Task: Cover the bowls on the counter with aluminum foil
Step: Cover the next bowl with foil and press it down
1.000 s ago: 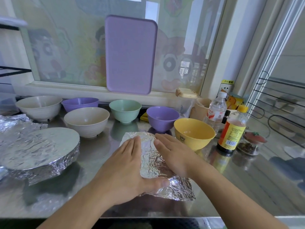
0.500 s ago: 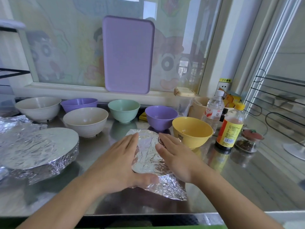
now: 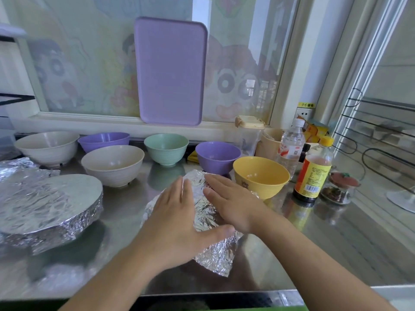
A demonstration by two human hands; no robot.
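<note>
— Now, where is the foil-wrapped bowl [image 3: 202, 212] to be found?

— It is seen near the front middle of the steel counter [image 3: 325, 239], just beside the yellow bowl [image 3: 261, 176]. It is pressed from both sides: the left hand [image 3: 175, 223] is laid flat on its left half, thumb stretched across the near edge, and the right hand [image 3: 233, 205] is laid flat on its right half.

— And the grip?

— Nothing is clasped. Both hands are held with straight fingers, palms down on the foil, so each grip is released.

— What else is covered?

— A wide foil-covered dish [image 3: 47, 212] is set at the left. Further back, five bowls are left uncovered: two cream bowls [image 3: 112, 164], two purple bowls [image 3: 217, 157] and a green bowl [image 3: 166, 149].

— And beyond those?

— A purple tray [image 3: 170, 70] is leaned against the window. A water bottle [image 3: 290, 147], a sauce bottle [image 3: 313, 173] and a small jar [image 3: 339, 187] are grouped at the right.
</note>
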